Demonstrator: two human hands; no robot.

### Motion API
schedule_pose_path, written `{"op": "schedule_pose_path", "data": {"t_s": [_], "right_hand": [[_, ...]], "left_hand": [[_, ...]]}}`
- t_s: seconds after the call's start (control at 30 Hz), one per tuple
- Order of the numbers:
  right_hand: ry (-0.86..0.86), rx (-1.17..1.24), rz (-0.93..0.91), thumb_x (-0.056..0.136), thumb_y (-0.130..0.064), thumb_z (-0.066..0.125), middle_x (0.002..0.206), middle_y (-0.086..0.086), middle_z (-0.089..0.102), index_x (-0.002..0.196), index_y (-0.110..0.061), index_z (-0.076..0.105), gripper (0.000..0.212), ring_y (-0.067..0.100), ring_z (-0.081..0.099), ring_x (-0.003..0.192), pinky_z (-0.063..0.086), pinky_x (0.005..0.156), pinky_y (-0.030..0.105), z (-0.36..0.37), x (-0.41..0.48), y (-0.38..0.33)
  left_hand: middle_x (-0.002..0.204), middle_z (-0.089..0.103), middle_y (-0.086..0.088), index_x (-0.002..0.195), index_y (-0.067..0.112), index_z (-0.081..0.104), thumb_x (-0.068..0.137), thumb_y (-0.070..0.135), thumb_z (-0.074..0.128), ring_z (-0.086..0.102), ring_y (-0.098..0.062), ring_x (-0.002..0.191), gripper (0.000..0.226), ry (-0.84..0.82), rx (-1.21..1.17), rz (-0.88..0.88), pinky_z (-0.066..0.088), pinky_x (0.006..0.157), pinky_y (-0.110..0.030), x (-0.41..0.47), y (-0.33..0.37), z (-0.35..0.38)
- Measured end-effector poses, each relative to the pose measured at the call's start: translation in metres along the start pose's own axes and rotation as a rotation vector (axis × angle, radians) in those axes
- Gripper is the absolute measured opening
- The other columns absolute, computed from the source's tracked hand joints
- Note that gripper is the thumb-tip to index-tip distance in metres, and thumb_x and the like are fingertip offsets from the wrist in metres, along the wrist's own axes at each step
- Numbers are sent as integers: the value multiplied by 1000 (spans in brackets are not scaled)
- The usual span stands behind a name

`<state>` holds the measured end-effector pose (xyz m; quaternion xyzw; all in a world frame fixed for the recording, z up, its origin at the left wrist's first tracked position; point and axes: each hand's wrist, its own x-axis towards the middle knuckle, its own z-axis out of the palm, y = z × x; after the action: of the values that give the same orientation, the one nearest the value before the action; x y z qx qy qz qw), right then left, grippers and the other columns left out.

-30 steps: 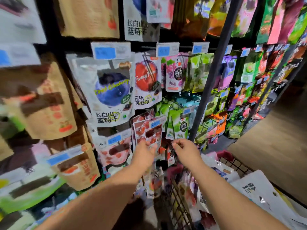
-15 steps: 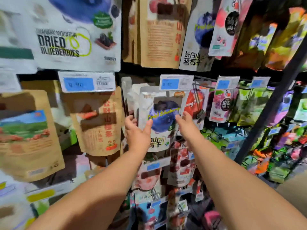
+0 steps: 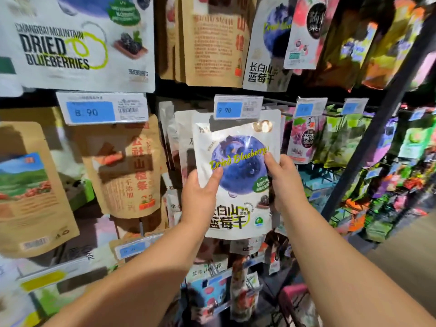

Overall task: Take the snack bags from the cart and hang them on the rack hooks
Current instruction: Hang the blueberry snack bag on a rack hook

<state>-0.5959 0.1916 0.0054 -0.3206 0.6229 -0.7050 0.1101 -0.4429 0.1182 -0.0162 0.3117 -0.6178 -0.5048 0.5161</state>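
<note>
Fingers (image 3: 215, 175) of the left hand (image 3: 200, 193) pinch the left edge of the dried blueberry bag (image 3: 239, 185). The thumb lies on the front and the other fingers are hidden behind it. On the opposite edge the right hand (image 3: 286, 182) holds the same bag in the same way, its thumb on the printed blueberry. Both bare forearms (image 3: 141, 267) reach up from the bottom of the view.

The bag is upright, in front of a row of similar white bags (image 3: 175, 138) that hang behind it. A blue price tag (image 3: 238, 107) marked 9.90 covers the middle of its top edge, so it is not possible to tell whether the bag hangs or is only held.

Just to the left hangs a brown paper bag (image 3: 132, 166) under a second price tag (image 3: 102, 109) marked 8.90. Above that is a large white pouch (image 3: 77, 48) printed DRIED BLUEBERRIES. Further right a dark post (image 3: 377, 138) runs slantwise, and beside it green and purple bags (image 3: 339, 138) hang, blurred.
</note>
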Motion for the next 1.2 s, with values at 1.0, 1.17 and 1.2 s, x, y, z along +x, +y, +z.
{"op": "schedule_pose_path", "data": {"t_s": [1.0,1.17,1.2], "right_hand": [[739,-952,794,83,-45,65,129,12,58,133,-22,48,58,35,54,118,45,93,46,-399,-279,42],[128,-1073,956,63,-87,25,152,0,36,143,-33,42,98,27,35,137,33,110,45,-401,-300,70],[118,-1084,974,62,-87,21,153,-1,35,143,-34,42,100,27,36,136,34,109,47,-404,-297,74]], "left_hand": [[129,48,2,147,14,23,87,22,68,49,-13,117,75,-1317,293,-392,41,89,-12,-348,-26,216],[152,31,-7,147,29,26,93,48,51,35,-26,136,62,-1369,460,-429,32,111,-36,-364,-34,216],[152,31,-6,146,32,27,93,49,50,37,-25,135,60,-1375,417,-458,33,111,-35,-363,-35,214]]}}
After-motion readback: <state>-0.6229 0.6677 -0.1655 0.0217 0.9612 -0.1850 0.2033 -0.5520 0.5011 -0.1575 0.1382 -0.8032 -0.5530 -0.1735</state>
